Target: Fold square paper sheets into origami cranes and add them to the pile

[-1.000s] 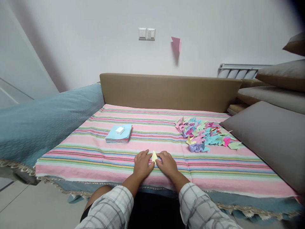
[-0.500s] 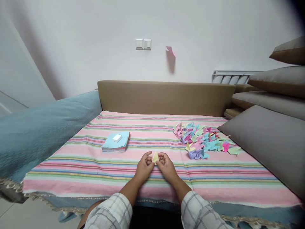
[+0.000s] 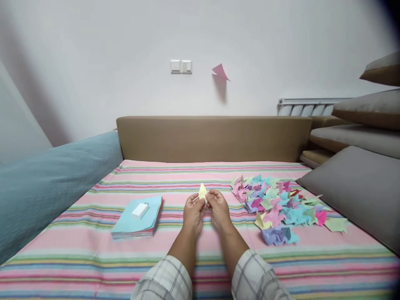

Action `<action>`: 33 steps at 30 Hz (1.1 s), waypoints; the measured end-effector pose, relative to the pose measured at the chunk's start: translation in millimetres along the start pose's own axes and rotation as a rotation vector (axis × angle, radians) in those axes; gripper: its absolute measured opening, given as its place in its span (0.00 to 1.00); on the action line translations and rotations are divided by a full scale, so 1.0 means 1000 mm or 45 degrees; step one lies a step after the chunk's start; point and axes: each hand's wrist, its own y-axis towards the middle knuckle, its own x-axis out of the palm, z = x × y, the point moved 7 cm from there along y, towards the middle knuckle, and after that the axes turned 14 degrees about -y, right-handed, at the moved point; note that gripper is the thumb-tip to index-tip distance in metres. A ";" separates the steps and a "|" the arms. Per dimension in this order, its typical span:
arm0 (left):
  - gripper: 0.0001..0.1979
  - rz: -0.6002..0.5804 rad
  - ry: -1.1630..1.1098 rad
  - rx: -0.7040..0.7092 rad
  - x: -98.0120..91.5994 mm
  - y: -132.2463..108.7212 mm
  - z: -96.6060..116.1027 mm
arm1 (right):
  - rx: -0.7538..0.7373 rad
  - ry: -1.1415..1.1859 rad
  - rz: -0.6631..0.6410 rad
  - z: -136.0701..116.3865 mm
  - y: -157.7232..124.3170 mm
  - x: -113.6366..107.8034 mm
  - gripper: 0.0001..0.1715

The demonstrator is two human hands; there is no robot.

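Note:
A small pale-yellow piece of folded paper (image 3: 203, 191) points upward between my two hands, above the striped cloth. My left hand (image 3: 193, 212) pinches its lower left side, thumb in front. On the lower right, my right hand (image 3: 218, 209) grips it with the thumb pressed on its face. The paper's lower end is hidden by my thumbs and fingers. To the right lies a spread of folded paper figures (image 3: 275, 212) in pink, blue, green, purple and yellow. Left of my hands sits a stack of coloured paper sheets (image 3: 134, 216), with a white plug adapter (image 3: 140, 210) on top.
A pink, multicoloured striped cloth (image 3: 175, 258) covers the seat. Behind it stands a brown backrest (image 3: 212, 139). Grey cushions (image 3: 359, 183) are piled on the right, and a blue-covered armrest (image 3: 62, 171) slopes along the left. Pink paper (image 3: 220, 71) sticks to the wall beside switches (image 3: 181, 66).
My view has shifted nearer the seat, so the stack and figures appear larger and lower. The yellow paper stands higher above my fingers, and my right thumb now lies across it.

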 end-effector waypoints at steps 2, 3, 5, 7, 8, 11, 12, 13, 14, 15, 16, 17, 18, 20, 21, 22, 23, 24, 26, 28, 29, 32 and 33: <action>0.24 -0.003 -0.011 0.014 0.000 0.014 -0.005 | 0.021 0.067 0.012 0.005 0.010 0.001 0.21; 0.24 -0.009 -0.015 0.017 -0.001 0.020 -0.007 | 0.040 0.109 0.013 0.008 0.014 0.001 0.21; 0.24 -0.018 -0.022 0.019 -0.002 0.030 -0.011 | 0.067 0.188 0.008 0.014 0.021 -0.001 0.21; 0.24 -0.022 -0.030 0.011 -0.004 0.037 -0.015 | 0.102 0.233 -0.014 0.020 0.025 -0.004 0.19; 0.24 -0.023 -0.037 0.006 -0.005 0.040 -0.017 | 0.117 0.242 -0.029 0.022 0.026 -0.005 0.19; 0.23 -0.032 -0.050 -0.021 -0.006 0.043 -0.019 | 0.153 0.250 -0.052 0.026 0.028 -0.007 0.18; 0.23 -0.032 -0.054 -0.024 -0.006 0.043 -0.018 | 0.166 0.256 -0.055 0.027 0.028 -0.007 0.18; 0.22 -0.030 -0.057 -0.025 -0.006 0.043 -0.017 | 0.180 0.260 -0.061 0.027 0.028 -0.006 0.17; 0.22 -0.030 -0.056 -0.026 -0.006 0.042 -0.016 | 0.189 0.263 -0.065 0.026 0.027 -0.005 0.17; 0.21 -0.032 -0.052 -0.026 -0.006 0.040 -0.015 | 0.194 0.266 -0.067 0.025 0.026 -0.005 0.17; 0.21 -0.038 -0.046 -0.028 -0.006 0.039 -0.014 | 0.195 0.266 -0.073 0.024 0.024 -0.004 0.17; 0.20 -0.044 -0.042 -0.031 -0.006 0.037 -0.014 | 0.190 0.263 -0.076 0.022 0.023 -0.003 0.17; 0.20 -0.049 -0.040 -0.036 -0.005 0.036 -0.014 | 0.183 0.255 -0.079 0.021 0.022 -0.002 0.17; 0.20 -0.053 -0.047 -0.047 -0.005 0.034 -0.013 | 0.162 0.227 -0.067 0.018 0.021 -0.002 0.17; 0.21 -0.050 -0.052 -0.048 -0.005 0.033 -0.013 | 0.145 0.201 -0.055 0.017 0.021 -0.003 0.17; 0.21 -0.045 -0.054 -0.043 -0.005 0.033 -0.013 | 0.119 0.164 -0.046 0.017 0.021 -0.004 0.16; 0.21 -0.041 -0.052 -0.031 -0.005 0.033 -0.013 | 0.087 0.115 -0.044 0.016 0.022 -0.005 0.15; 0.21 -0.039 -0.044 -0.010 -0.005 0.033 -0.012 | 0.050 0.052 -0.048 0.015 0.022 -0.005 0.13; 0.21 -0.042 -0.009 0.050 -0.005 0.033 -0.010 | -0.014 -0.093 -0.064 0.015 0.022 -0.006 0.11; 0.20 -0.052 0.051 0.119 -0.006 0.034 -0.008 | -0.037 -0.204 -0.084 0.016 0.022 -0.007 0.08; 0.19 -0.055 0.085 0.155 -0.007 0.034 -0.007 | -0.032 -0.234 -0.100 0.016 0.022 -0.007 0.08; 0.17 -0.071 0.198 0.257 -0.009 0.034 -0.003 | -0.027 -0.291 -0.161 0.016 0.020 -0.005 0.11; 0.17 -0.081 0.239 0.281 -0.009 0.033 -0.003 | -0.032 -0.308 -0.165 0.016 0.020 -0.006 0.12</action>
